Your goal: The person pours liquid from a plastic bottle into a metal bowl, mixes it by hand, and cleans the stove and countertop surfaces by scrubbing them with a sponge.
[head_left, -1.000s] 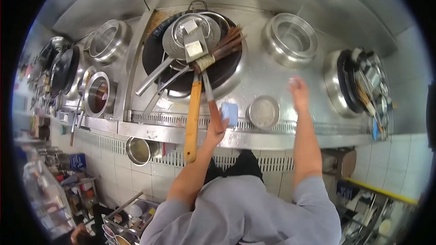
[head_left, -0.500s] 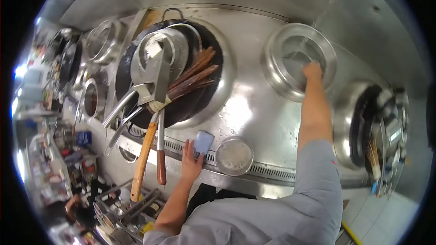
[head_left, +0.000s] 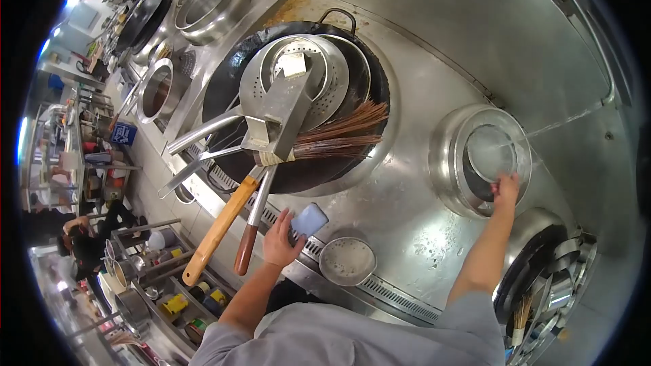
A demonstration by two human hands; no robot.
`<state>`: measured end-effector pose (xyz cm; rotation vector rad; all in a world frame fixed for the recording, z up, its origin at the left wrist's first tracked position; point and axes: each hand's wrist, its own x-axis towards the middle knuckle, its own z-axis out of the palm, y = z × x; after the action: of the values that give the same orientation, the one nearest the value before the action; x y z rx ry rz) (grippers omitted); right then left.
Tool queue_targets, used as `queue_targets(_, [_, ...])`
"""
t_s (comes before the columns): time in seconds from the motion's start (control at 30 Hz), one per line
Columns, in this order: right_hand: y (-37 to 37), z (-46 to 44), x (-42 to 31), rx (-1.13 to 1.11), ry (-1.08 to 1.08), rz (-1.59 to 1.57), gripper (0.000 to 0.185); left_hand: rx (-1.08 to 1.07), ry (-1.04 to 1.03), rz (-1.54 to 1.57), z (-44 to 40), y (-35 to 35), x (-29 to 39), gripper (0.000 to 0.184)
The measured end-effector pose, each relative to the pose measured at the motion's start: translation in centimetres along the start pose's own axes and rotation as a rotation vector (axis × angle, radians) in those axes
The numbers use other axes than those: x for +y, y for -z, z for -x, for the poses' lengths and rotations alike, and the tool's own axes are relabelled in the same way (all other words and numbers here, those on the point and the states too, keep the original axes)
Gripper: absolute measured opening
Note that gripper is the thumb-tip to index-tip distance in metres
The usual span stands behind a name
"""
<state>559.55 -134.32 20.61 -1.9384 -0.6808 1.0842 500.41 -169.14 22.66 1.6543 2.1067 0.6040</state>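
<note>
Round shallow metal bowl [head_left: 489,150], at the right, lies over the mouth of a broad steel vessel [head_left: 444,156] on the bench [head_left: 420,244]. From left: a blue box [head_left: 123,133] bears white markings too small to read; no brand is legible. A black wok [head_left: 224,88] carries a brown bristle brush [head_left: 346,129]. The left hand [head_left: 279,240], fingers spread, is beside a pale blue rectangular sponge [head_left: 310,220]. The right hand [head_left: 505,191] pinches the bowl's near rim between curled fingers; under the thin water stream [head_left: 566,122], a firm grip and slight tilt would probably limit splashing.
</note>
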Motion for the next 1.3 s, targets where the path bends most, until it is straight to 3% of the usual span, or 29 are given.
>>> queue_targets(0.1, [1.2, 3.3, -4.5, 0.024, 0.078, -0.059, 0.039, -0.005, -0.026, -0.035, 0.0, 0.4, 0.2, 0.074])
queue_targets(0.23, [-2.5, 10.1, -14.1, -0.040, 0.257, -0.057, 0.043, -0.005, -0.070, -0.040, 0.0, 0.4, -0.2, 0.074])
queue_targets(0.5, [-12.8, 4.3, -20.7, -0.217, 0.228, 0.077, 0.052, -0.028, -0.019, -0.057, 0.9, 0.2, -1.7, 0.072])
queue_targets(0.6, [-17.6, 5.8, -23.1, -0.075, 0.352, 0.166, 0.051, -0.006, -0.034, -0.062, 0.5, 0.6, -1.3, 0.068])
queue_targets(0.7, [-19.2, 9.3, -25.9, 0.165, 0.580, 0.533, 0.053, -0.003, -0.037, -0.063, 0.4, 0.6, -1.1, 0.066])
queue_targets(0.77, [-16.6, 5.7, -22.8, 0.334, 0.667, 0.597, 0.056, -0.012, -0.025, -0.059, 0.5, 0.6, -1.1, 0.064])
queue_targets(0.83, [-12.8, 3.4, -18.7, 0.272, 0.508, 0.289, 0.064, 0.008, -0.050, -0.060, 0.6, 0.4, -1.4, 0.063])
queue_targets(0.9, [-8.5, 4.6, -12.4, 0.391, 0.559, 0.147, 0.068, 0.050, -0.067, -0.046, 0.3, 0.0, -1.6, 0.062])
queue_targets(0.97, [-5.4, 7.4, -7.1, 0.518, 0.576, 0.265, 0.071, 0.066, -0.096, -0.030, 0.5, 0.1, -2.0, 0.061])
queue_targets(1.0, [-3.4, 4.4, -3.3, 0.672, 0.636, 0.552, 0.074, 0.052, -0.092, -0.038, 0.7, 0.2, -1.9, 0.061])
queue_targets(1.07, [-3.6, 6.5, -3.4, 0.572, 0.401, 0.730, 0.071, 0.030, -0.090, -0.055, 0.3, 0.4, -1.6, 0.060])
queue_targets(1.13, [-3.9, 6.6, -2.8, 0.517, 0.356, 0.913, 0.071, 0.031, -0.087, -0.050, 0.2, 0.6, -1.4, 0.060])
queue_targets(1.2, [-4.4, 4.6, -0.6, 0.519, 0.499, 1.104, 0.072, 0.031, -0.086, -0.060, 0.3, 0.7, -1.3, 0.060])
queue_targets(1.23, [-5.7, 6.5, -2.3, 0.384, 0.323, 1.146, 0.072, 0.030, -0.087, -0.069, 0.3, 0.7, -1.2, 0.060])
queue_targets(1.3, [-5.4, 3.0, 0.6, 0.398, 0.296, 1.060, 0.072, 0.024, -0.093, -0.079, 0.2, 0.9, -1.1, 0.061])
